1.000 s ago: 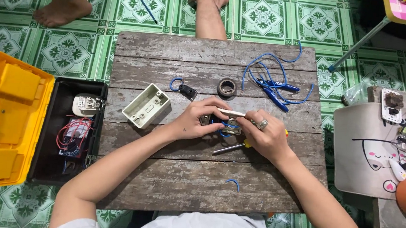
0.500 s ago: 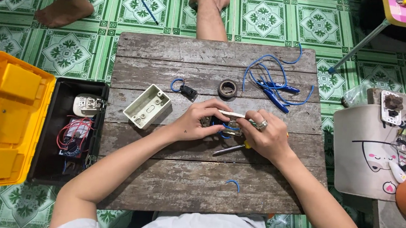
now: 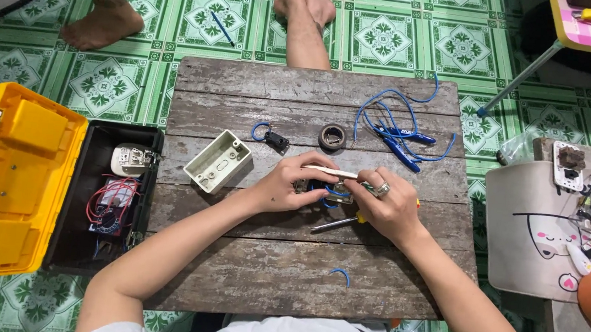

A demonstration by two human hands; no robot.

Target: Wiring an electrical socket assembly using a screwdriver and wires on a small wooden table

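Head view: small blue-wired electrical part (image 3: 323, 191) mostly hidden under both hands. Left hand (image 3: 287, 184) and right hand (image 3: 386, 206) meeting mid weathered wooden worktop (image 3: 244, 268), fingers clamped on it.

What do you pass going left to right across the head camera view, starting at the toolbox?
Yellow toolbox lid → black toolbox tray → white plastic box → left hand → right hand → blue-handled pliers → cartoon-print stool

Counted items on and beside the wooden table (image 3: 242, 282)
Seen are: two hands, one white box (image 3: 218, 161), one tape roll (image 3: 332, 136), one toolbox (image 3: 9, 184), one pliers (image 3: 401, 141).
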